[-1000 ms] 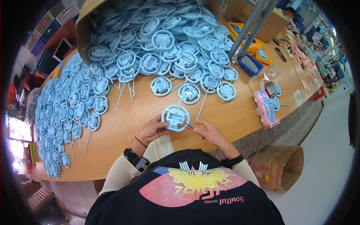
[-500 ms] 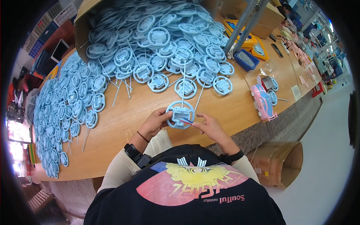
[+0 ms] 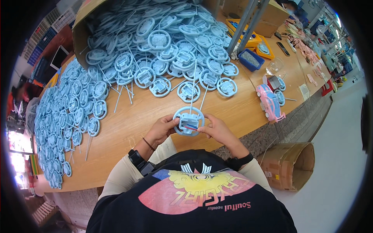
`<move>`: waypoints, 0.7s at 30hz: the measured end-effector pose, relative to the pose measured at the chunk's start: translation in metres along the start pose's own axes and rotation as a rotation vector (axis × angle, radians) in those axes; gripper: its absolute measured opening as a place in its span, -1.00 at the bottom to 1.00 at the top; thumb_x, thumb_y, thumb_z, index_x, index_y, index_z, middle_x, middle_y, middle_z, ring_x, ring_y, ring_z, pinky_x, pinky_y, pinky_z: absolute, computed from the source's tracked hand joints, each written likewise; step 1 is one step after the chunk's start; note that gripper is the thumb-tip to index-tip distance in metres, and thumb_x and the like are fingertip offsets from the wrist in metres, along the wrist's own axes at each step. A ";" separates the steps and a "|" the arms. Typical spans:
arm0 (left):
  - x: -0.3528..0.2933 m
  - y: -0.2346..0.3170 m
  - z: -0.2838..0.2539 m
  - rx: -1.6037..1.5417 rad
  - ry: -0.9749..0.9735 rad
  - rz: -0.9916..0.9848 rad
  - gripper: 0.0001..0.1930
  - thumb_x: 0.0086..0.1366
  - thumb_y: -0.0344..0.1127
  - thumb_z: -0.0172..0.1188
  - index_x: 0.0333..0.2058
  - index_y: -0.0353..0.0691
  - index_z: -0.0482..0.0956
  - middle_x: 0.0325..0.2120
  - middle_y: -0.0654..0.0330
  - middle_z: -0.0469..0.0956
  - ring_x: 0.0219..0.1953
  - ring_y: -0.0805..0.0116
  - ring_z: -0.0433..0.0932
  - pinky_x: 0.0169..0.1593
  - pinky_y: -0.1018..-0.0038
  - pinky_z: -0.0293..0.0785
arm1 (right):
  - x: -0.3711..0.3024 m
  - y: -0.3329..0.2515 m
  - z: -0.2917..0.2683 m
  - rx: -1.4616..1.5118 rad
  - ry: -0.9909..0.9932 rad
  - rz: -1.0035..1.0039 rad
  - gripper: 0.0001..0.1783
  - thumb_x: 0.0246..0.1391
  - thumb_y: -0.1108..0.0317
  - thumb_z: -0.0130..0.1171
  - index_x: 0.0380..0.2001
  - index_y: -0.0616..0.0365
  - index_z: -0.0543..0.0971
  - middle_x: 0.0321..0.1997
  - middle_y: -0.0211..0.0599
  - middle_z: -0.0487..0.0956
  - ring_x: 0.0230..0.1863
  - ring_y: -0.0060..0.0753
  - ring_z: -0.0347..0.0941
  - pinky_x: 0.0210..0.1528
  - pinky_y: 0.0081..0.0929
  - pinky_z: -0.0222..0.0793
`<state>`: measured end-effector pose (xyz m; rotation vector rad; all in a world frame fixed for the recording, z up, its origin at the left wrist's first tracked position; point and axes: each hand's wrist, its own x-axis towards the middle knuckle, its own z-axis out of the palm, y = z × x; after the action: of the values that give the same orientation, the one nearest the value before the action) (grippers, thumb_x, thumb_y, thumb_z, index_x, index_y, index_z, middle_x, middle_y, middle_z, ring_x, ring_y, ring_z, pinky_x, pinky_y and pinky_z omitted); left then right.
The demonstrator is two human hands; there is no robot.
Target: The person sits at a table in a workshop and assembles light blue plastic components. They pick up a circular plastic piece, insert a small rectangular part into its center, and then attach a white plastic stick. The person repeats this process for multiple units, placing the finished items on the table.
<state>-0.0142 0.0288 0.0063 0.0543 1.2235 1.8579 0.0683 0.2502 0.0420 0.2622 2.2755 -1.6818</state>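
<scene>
A light-blue toy steering wheel [image 3: 189, 110] with an open rectangular recess is held just above the table's near side. My left hand [image 3: 165, 128] grips its left rim, thumb on the front. Slim red and blue pieces [image 3: 191, 127] lie slanted across the recess; whether they are batteries is too small to tell. My right hand [image 3: 211, 127] pinches their outer end at the wheel's right rim. A thin light-blue rod [image 3: 191, 91] extends from the wheel's top toward the pile.
A big pile of similar wheels [image 3: 155, 42] spills from a cardboard box [image 3: 79, 35] and spreads left. At right are a pink toy car [image 3: 269, 103], a blue bin [image 3: 250, 60] and a phone [image 3: 283, 49]. An open carton [image 3: 287, 165] stands on the floor.
The red and blue pieces have moved further into the wheel's recess. My right hand has come closer to the right rim. The wheel sits slightly lower and to the right in view.
</scene>
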 end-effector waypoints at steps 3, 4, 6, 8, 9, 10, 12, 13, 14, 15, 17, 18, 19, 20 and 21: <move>-0.002 0.002 0.000 -0.010 -0.059 0.016 -0.69 0.20 -0.24 0.07 -0.14 -0.30 0.42 -0.26 0.21 0.49 -0.21 0.42 0.48 -0.08 0.45 0.43 | -0.002 -0.003 -0.002 0.017 -0.015 0.013 -0.28 -0.19 0.24 0.27 0.03 0.36 0.25 -0.76 -0.34 0.41 -0.71 -0.58 0.34 -0.67 -0.64 0.14; -0.001 0.000 -0.003 -0.020 -0.083 0.011 -0.68 0.21 -0.21 0.06 -0.14 -0.30 0.42 -0.25 0.20 0.49 -0.20 0.41 0.48 -0.07 0.45 0.42 | -0.002 -0.003 -0.002 0.022 -0.018 0.019 -0.27 -0.19 0.25 0.27 0.03 0.36 0.24 -0.76 -0.33 0.41 -0.72 -0.58 0.34 -0.67 -0.64 0.14; 0.001 -0.003 -0.006 -0.041 -0.131 0.000 -0.64 0.21 -0.16 0.04 -0.13 -0.30 0.41 -0.25 0.20 0.49 -0.19 0.40 0.48 -0.04 0.43 0.40 | 0.001 0.005 0.000 0.112 -0.035 0.013 -0.27 -0.19 0.26 0.27 0.04 0.37 0.23 -0.75 -0.32 0.42 -0.72 -0.58 0.34 -0.68 -0.64 0.13; 0.000 -0.005 0.001 -0.128 -0.158 -0.039 -0.59 0.22 -0.11 0.00 -0.09 -0.31 0.36 -0.20 0.15 0.47 -0.14 0.35 0.46 0.00 0.38 0.35 | 0.002 0.007 0.003 0.127 -0.046 0.016 -0.28 -0.18 0.27 0.27 0.04 0.35 0.23 -0.73 -0.34 0.43 -0.71 -0.61 0.33 -0.67 -0.66 0.14; 0.000 -0.006 0.004 -0.172 -0.172 -0.058 -0.57 0.23 -0.08 -0.02 -0.07 -0.31 0.34 -0.18 0.13 0.47 -0.12 0.32 0.45 0.03 0.35 0.33 | 0.001 0.001 0.005 0.097 -0.050 0.020 -0.30 -0.17 0.27 0.26 0.04 0.32 0.24 -0.73 -0.36 0.43 -0.71 -0.63 0.31 -0.67 -0.67 0.14; -0.001 -0.008 0.004 -0.201 -0.171 -0.050 -0.56 0.24 -0.08 -0.03 -0.05 -0.31 0.32 -0.16 0.12 0.45 -0.10 0.31 0.44 0.04 0.34 0.31 | 0.000 -0.003 0.007 0.066 -0.054 0.024 -0.31 -0.16 0.28 0.26 0.04 0.30 0.24 -0.72 -0.38 0.43 -0.71 -0.65 0.30 -0.66 -0.69 0.14; -0.002 -0.011 0.004 -0.258 -0.174 -0.039 -0.53 0.25 -0.06 -0.06 -0.02 -0.32 0.27 -0.11 0.08 0.42 -0.06 0.29 0.41 0.07 0.33 0.28 | 0.001 -0.006 0.007 0.015 -0.073 0.040 -0.30 -0.16 0.26 0.26 0.05 0.31 0.23 -0.70 -0.37 0.44 -0.71 -0.65 0.31 -0.65 -0.69 0.16; -0.002 -0.013 0.003 -0.254 -0.169 -0.035 -0.52 0.24 -0.06 -0.05 -0.01 -0.32 0.27 -0.11 0.10 0.42 -0.06 0.31 0.41 0.06 0.34 0.29 | 0.001 -0.007 0.007 -0.011 -0.081 0.050 -0.29 -0.16 0.25 0.26 0.05 0.31 0.23 -0.69 -0.36 0.44 -0.70 -0.64 0.31 -0.65 -0.68 0.17; -0.003 -0.014 -0.001 -0.251 -0.165 -0.030 -0.52 0.24 -0.06 -0.04 -0.01 -0.32 0.27 -0.10 0.11 0.41 -0.06 0.32 0.41 0.05 0.36 0.30 | 0.003 -0.005 0.011 0.009 -0.084 0.045 -0.28 -0.16 0.25 0.26 0.05 0.31 0.23 -0.68 -0.35 0.45 -0.70 -0.64 0.31 -0.65 -0.68 0.16; -0.003 -0.015 -0.005 -0.249 -0.166 -0.025 -0.52 0.23 -0.06 -0.03 -0.01 -0.31 0.27 -0.10 0.12 0.41 -0.06 0.34 0.40 0.04 0.37 0.31 | 0.006 -0.002 0.015 0.024 -0.081 0.042 -0.28 -0.16 0.24 0.26 0.05 0.31 0.23 -0.68 -0.35 0.45 -0.70 -0.64 0.31 -0.65 -0.68 0.16; -0.008 -0.018 -0.009 -0.197 -0.146 0.003 -0.52 0.23 -0.08 -0.03 0.00 -0.31 0.26 -0.10 0.13 0.41 -0.05 0.34 0.39 0.05 0.36 0.30 | 0.010 0.003 0.021 0.012 -0.086 0.038 -0.28 -0.16 0.23 0.25 0.05 0.30 0.23 -0.67 -0.34 0.46 -0.70 -0.63 0.32 -0.65 -0.68 0.16; -0.012 -0.018 -0.016 -0.169 -0.132 0.019 -0.52 0.23 -0.09 -0.02 0.00 -0.31 0.26 -0.10 0.13 0.41 -0.05 0.33 0.39 0.05 0.36 0.30 | 0.013 0.003 0.026 -0.014 -0.097 0.036 -0.29 -0.15 0.23 0.25 0.05 0.30 0.23 -0.67 -0.35 0.46 -0.69 -0.63 0.32 -0.65 -0.67 0.16; -0.016 -0.016 -0.029 -0.116 -0.107 0.038 -0.53 0.24 -0.10 -0.02 0.01 -0.31 0.25 -0.10 0.13 0.40 -0.04 0.34 0.38 0.05 0.37 0.30 | 0.015 0.004 0.027 -0.036 -0.108 0.032 -0.29 -0.15 0.23 0.25 0.05 0.30 0.23 -0.67 -0.35 0.46 -0.69 -0.62 0.32 -0.65 -0.67 0.16; -0.021 -0.012 -0.046 -0.063 -0.082 0.057 -0.53 0.24 -0.11 -0.02 0.02 -0.30 0.24 -0.09 0.13 0.40 -0.04 0.34 0.37 0.05 0.38 0.30 | 0.014 0.006 0.025 -0.030 -0.105 0.031 -0.29 -0.16 0.20 0.26 0.04 0.30 0.25 -0.65 -0.32 0.47 -0.69 -0.60 0.34 -0.65 -0.64 0.18; -0.032 -0.006 -0.067 -0.025 0.034 0.171 -0.53 0.24 -0.13 -0.02 0.03 -0.29 0.24 -0.08 0.12 0.39 -0.03 0.33 0.37 0.05 0.37 0.30 | 0.015 0.006 0.024 -0.021 -0.111 0.027 -0.29 -0.17 0.18 0.26 0.02 0.31 0.27 -0.64 -0.29 0.48 -0.68 -0.57 0.35 -0.64 -0.61 0.21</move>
<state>-0.0228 -0.0402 -0.0196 0.1177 1.2513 2.0287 0.0595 0.2289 0.0251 0.1895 2.1983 -1.6166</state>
